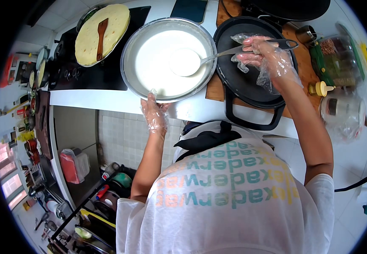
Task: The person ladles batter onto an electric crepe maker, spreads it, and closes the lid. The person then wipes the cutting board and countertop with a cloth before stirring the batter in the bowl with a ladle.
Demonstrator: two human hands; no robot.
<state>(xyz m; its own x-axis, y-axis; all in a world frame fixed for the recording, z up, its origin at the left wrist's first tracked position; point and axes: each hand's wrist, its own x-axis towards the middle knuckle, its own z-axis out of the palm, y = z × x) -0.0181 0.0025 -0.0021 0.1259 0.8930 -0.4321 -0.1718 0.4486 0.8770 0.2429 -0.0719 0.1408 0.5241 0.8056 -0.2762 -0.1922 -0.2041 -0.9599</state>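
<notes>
My left hand point(154, 114), in a clear plastic glove, grips the near rim of a large metal bowl point(125, 63), thumb over the edge. White liquid batter point(158, 55) fills much of the bowl. In my right hand point(270, 59), gloved the same way, is the handle of a ladle point(223, 53). The ladle's round cup lies over the batter and looks full of it. My right hand is above a black pan point(234, 38) with a looped handle; the pan's surface looks bare where it shows.
At the left, a stack of pale flatbreads point(86, 42) with a wooden spatula point(102, 38) on it sits by the black cooktop point(86, 78). A yellow-capped bottle point(320, 88) and jars point(340, 108) stand right of the wooden board point(214, 91). A dark pan point(293, 8) is behind.
</notes>
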